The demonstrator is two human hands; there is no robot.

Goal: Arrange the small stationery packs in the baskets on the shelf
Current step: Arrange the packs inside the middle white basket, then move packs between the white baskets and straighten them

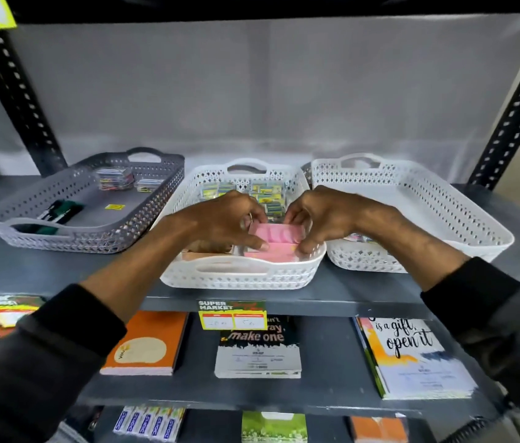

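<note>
Three perforated baskets stand side by side on the grey shelf. Over the middle white basket (pixel 239 274), my left hand (pixel 223 219) and my right hand (pixel 319 215) both pinch a pink stationery pack (pixel 276 234) from either side. A second pink pack (pixel 279 252) lies just below it at the basket's front. Several small yellow-green packs (pixel 266 191) fill the back of the same basket. The grey basket (pixel 70 241) on the left holds a few wrapped packs (pixel 115 178) and dark markers (pixel 57 212).
The white basket (pixel 450 225) on the right shows only a few packs at its near left corner. A yellow price tag (pixel 232 314) hangs on the shelf edge. Notebooks (pixel 145 343) lie on the shelf below. Black slotted uprights (pixel 15 87) frame both sides.
</note>
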